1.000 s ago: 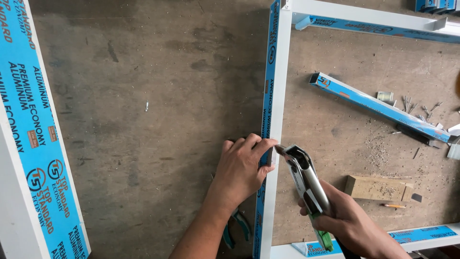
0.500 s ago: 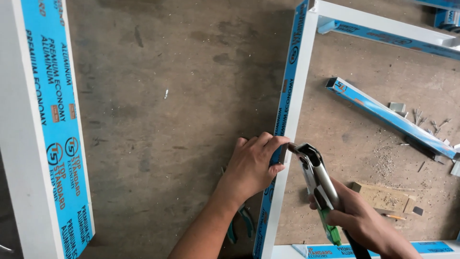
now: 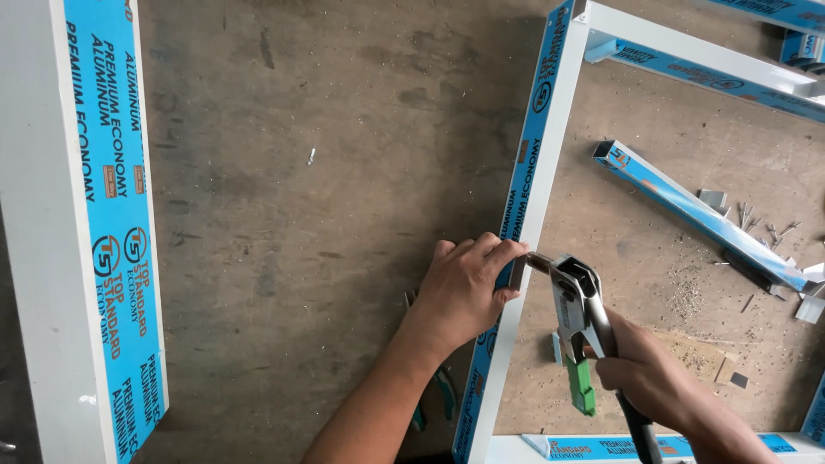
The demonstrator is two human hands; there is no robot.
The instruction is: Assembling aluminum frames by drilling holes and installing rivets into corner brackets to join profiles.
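Head view, left hand [image 3: 461,292] fingers closed on white aluminium frame bar [image 3: 537,185], right hand [image 3: 653,382] fingers gripping metal hand riveter [image 3: 577,301], nose touching bar.

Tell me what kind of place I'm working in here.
Likely an aluminium fabrication workshop: white frame profiles wrapped in blue protective film, a hand punch tool at the frame, and screws and offcuts on the worn floor.

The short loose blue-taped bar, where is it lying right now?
In the head view, the short bar lies slanted on the floor at upper right, inside the white frame, beside scattered screws.
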